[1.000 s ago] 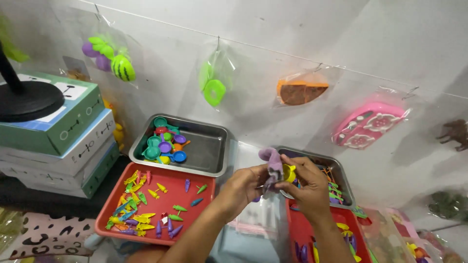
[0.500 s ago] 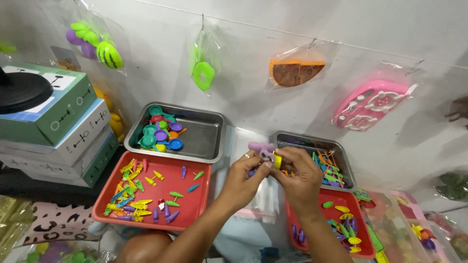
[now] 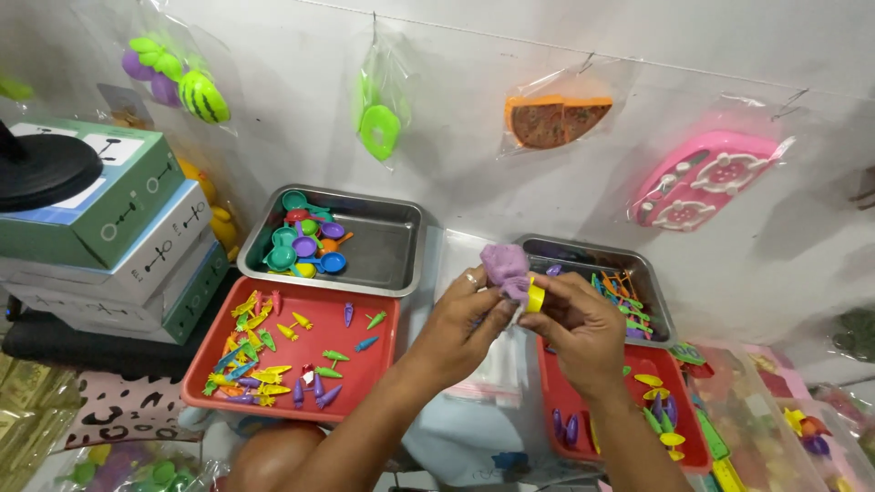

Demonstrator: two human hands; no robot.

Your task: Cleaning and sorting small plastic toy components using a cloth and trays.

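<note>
My left hand and my right hand meet in the middle of the view, above a clear plastic bag. The left fingers pinch a soft purple piece that sticks up between the hands. The right fingers grip a small yellow toy piece pressed against the purple one. A ring shows on a left finger.
Left: a steel tray of small coloured pans and a red tray of tiny toy vegetables. Right: another steel tray and red tray with small toys. Stacked boxes stand far left. Bagged toys hang on the wall.
The purple piece has turned upright and bunched between my hands. The hands stay together and have shifted slightly right; the camera has tilted a little.
</note>
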